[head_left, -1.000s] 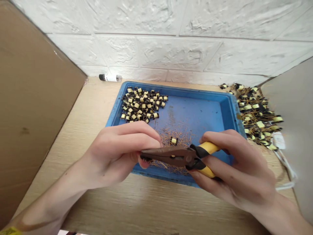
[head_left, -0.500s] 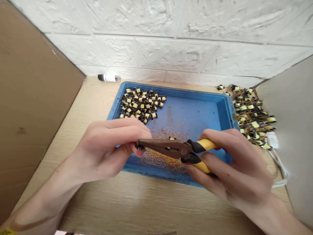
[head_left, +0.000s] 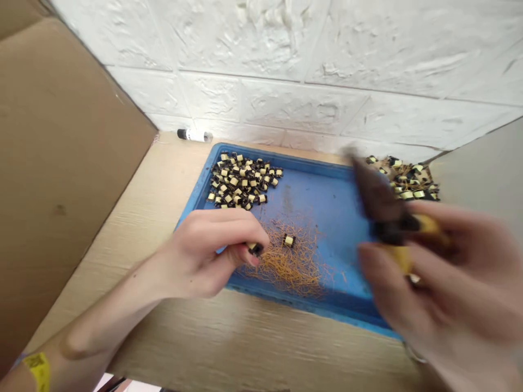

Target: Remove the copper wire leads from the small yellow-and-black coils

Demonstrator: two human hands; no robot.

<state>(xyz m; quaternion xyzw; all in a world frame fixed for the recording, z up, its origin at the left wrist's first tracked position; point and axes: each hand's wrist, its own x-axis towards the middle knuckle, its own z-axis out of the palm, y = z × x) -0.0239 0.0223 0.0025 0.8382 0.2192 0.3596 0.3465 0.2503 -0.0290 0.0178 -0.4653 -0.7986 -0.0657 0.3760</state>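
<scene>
head view: we see our left hand [head_left: 216,250] closed, thumb and forefinger pinched on one small black-and-yellow part [head_left: 256,249] above the near left of a blue tray [head_left: 327,198]. our right hand [head_left: 445,272] is wrapped round the yellow grips of a pair of pliers [head_left: 376,198]; both are blurred, so we cannot tell whether the plier tips are apart or together. the pliers point up and away from us, in front of the tray's right side, well apart from the held part.

inside the tray, a heap of parts [head_left: 243,182] fills the far left corner; those we can make out look short-legged. nearer us lies a tangle of copper-coloured wire bits [head_left: 292,272], with a lone part [head_left: 289,240] resting towards its far edge. right of the tray, on the surface [head_left: 229,337], sits a pile of parts with long wires [head_left: 408,179], partly hidden by our right hand.

we would judge the work well under way: a good batch looks trimmed, the held part is too covered to tell, and the long-wired pile seems left to do.
</scene>
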